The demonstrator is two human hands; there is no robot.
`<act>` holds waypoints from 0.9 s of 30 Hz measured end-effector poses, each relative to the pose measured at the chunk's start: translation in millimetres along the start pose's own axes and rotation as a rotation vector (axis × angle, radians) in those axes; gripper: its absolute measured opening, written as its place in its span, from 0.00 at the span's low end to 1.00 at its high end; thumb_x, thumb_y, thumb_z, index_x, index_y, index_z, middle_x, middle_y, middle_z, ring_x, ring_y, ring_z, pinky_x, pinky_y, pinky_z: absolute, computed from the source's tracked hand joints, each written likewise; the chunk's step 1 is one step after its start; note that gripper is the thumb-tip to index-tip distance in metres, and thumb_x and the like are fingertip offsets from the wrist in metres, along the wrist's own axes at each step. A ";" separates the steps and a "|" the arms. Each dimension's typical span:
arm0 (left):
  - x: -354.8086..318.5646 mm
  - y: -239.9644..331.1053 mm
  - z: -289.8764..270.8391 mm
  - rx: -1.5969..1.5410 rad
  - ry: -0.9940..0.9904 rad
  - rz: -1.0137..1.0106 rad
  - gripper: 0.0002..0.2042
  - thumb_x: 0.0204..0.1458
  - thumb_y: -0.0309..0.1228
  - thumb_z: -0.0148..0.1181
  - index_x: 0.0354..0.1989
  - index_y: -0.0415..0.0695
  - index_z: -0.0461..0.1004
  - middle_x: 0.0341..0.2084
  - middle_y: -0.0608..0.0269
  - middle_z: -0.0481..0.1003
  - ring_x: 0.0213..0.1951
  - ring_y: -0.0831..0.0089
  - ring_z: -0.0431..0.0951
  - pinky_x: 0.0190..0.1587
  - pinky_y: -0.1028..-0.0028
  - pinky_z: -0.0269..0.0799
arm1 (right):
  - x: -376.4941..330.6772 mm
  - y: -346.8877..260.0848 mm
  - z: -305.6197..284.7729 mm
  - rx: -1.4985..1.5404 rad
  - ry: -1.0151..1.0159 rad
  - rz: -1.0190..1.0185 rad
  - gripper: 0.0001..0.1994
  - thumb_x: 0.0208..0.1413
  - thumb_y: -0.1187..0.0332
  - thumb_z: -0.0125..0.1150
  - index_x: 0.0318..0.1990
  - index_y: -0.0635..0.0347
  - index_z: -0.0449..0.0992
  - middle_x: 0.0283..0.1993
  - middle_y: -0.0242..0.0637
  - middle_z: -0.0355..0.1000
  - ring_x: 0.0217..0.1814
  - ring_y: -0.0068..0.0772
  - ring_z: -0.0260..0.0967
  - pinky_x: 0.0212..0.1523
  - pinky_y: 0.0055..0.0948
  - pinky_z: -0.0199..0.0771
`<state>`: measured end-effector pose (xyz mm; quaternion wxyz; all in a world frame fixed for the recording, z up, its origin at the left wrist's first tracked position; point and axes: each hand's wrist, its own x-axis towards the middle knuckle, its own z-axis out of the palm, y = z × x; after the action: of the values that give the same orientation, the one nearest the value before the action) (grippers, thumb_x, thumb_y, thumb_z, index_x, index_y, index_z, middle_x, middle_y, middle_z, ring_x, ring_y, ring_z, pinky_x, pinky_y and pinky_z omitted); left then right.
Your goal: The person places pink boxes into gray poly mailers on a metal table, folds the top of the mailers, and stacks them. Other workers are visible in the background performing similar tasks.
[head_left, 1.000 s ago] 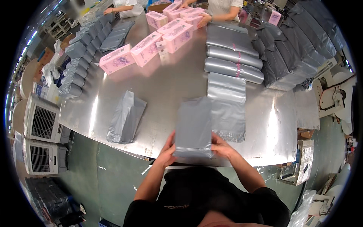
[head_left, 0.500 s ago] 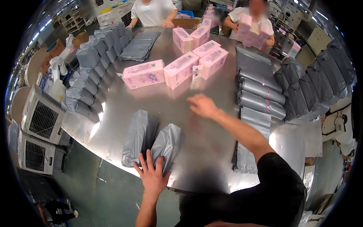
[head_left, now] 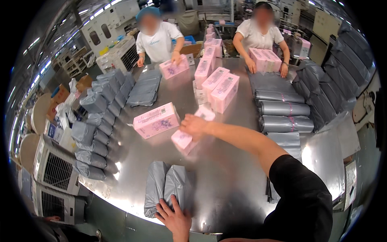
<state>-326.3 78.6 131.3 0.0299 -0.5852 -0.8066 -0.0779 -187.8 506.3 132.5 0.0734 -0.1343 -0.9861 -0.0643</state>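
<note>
My left hand (head_left: 174, 215) lies with fingers spread on the near end of two wrapped grey plastic parcels (head_left: 177, 182), which stand side by side at the table's near edge. My right hand (head_left: 194, 126) is wrapped over a pink box-shaped pack (head_left: 184, 142) in mid-table, blurred by motion; whether the pack touches the table I cannot tell. Just left of it lies another pink pack (head_left: 156, 120) with a floral print. Beyond my right hand, several more pink packs (head_left: 224, 92) stand close together.
Grey wrapped parcels (head_left: 90, 147) line the table's left side. Flat grey bags (head_left: 146, 86) lie farther back. Rolled grey bags (head_left: 286, 109) and dark filled bags (head_left: 342, 64) occupy the right. Across the metal table (head_left: 229, 161), two people (head_left: 161, 42) handle pink packs.
My right hand has gone from bare tabletop to gripping a pink pack. The two grey parcels now sit closer together under my left hand. The view has tilted up; the right co-worker's packs are lowered.
</note>
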 end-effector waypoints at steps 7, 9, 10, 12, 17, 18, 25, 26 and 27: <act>-16.3 41.5 -29.3 -0.300 0.130 0.258 0.51 0.41 0.41 0.75 0.76 0.43 0.54 0.71 0.30 0.51 0.72 0.30 0.51 0.69 0.32 0.45 | -231.4 -141.6 -132.8 1.219 0.433 0.790 0.39 0.54 0.61 0.72 0.71 0.61 0.60 0.67 0.46 0.66 0.70 0.42 0.65 0.69 0.44 0.68; -25.6 94.0 -39.9 -0.740 -0.004 0.398 0.51 0.43 0.36 0.74 0.77 0.42 0.50 0.72 0.32 0.51 0.73 0.35 0.51 0.72 0.40 0.46 | -305.1 -188.6 -138.6 1.681 0.683 0.930 0.39 0.57 0.63 0.71 0.73 0.61 0.58 0.70 0.45 0.64 0.72 0.38 0.62 0.70 0.41 0.67; -36.4 127.9 -39.6 -1.023 -0.162 0.406 0.51 0.44 0.32 0.73 0.78 0.42 0.48 0.72 0.35 0.51 0.74 0.40 0.52 0.73 0.46 0.48 | -335.0 -214.2 -137.2 1.918 0.818 0.980 0.39 0.58 0.64 0.71 0.74 0.61 0.57 0.71 0.45 0.63 0.73 0.36 0.61 0.71 0.40 0.67; -75.4 194.3 -30.0 -1.644 -0.743 0.232 0.50 0.51 0.29 0.67 0.79 0.41 0.39 0.74 0.41 0.49 0.75 0.50 0.51 0.75 0.56 0.49 | -391.1 -281.7 -119.8 2.013 0.929 1.223 0.38 0.60 0.66 0.69 0.75 0.60 0.56 0.71 0.43 0.64 0.73 0.36 0.62 0.70 0.40 0.67; -159.6 272.6 33.0 -1.577 -1.123 0.498 0.40 0.64 0.29 0.57 0.79 0.38 0.40 0.77 0.46 0.46 0.76 0.56 0.50 0.75 0.61 0.47 | -538.2 -408.4 -117.1 2.089 1.178 1.307 0.45 0.59 0.72 0.68 0.79 0.54 0.46 0.73 0.43 0.61 0.73 0.41 0.62 0.71 0.44 0.67; -164.2 280.3 39.0 -1.295 -0.960 0.706 0.36 0.65 0.33 0.59 0.78 0.40 0.49 0.75 0.47 0.50 0.74 0.56 0.55 0.72 0.62 0.54 | -564.8 -425.8 -122.7 1.976 1.250 1.400 0.46 0.58 0.74 0.68 0.80 0.52 0.45 0.73 0.44 0.62 0.73 0.41 0.63 0.70 0.43 0.69; -101.1 345.1 81.6 -0.530 -0.130 1.001 0.16 0.49 0.27 0.65 0.48 0.44 0.77 0.47 0.54 0.75 0.48 0.51 0.75 0.53 0.57 0.73 | -622.9 -432.5 -124.5 1.863 1.319 1.392 0.48 0.58 0.73 0.68 0.81 0.52 0.42 0.74 0.46 0.60 0.73 0.43 0.62 0.69 0.40 0.68; -94.0 348.9 91.4 -0.491 -0.148 1.023 0.15 0.49 0.27 0.65 0.46 0.45 0.77 0.45 0.55 0.76 0.47 0.52 0.75 0.52 0.57 0.73 | -614.4 -428.7 -119.4 1.812 1.223 1.372 0.48 0.57 0.70 0.69 0.80 0.52 0.43 0.73 0.47 0.60 0.73 0.44 0.61 0.70 0.41 0.66; -89.2 351.3 100.7 -0.451 -0.164 1.042 0.13 0.48 0.28 0.65 0.44 0.45 0.78 0.43 0.57 0.76 0.46 0.53 0.75 0.50 0.56 0.73 | -605.3 -425.0 -112.7 1.761 1.127 1.348 0.49 0.57 0.67 0.70 0.80 0.53 0.43 0.73 0.48 0.60 0.74 0.45 0.61 0.71 0.41 0.65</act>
<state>39.3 117.5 51.4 -0.1242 -0.9014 -0.3750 -0.1775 287.0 -70.9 99.5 0.5697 -0.4725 -0.2592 0.6205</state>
